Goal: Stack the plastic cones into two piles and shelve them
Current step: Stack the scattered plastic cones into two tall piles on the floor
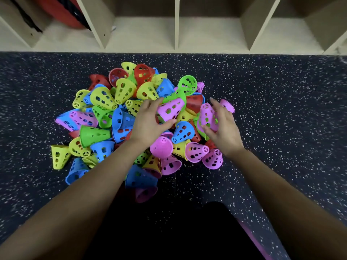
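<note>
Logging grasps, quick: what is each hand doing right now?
Left hand: grips a pink perforated plastic cone.
Right hand: grips another pink perforated plastic cone.

Open speckled floor left, right and beyond the heaped cones. Behind that strip, open-fronted shelf compartments parted by dividers; leftmost one crowded by a red and black object. Over the heap's middle, left hand gripping a pink cone, right hand holding a second pink cone, forearms barring the near side.
</note>
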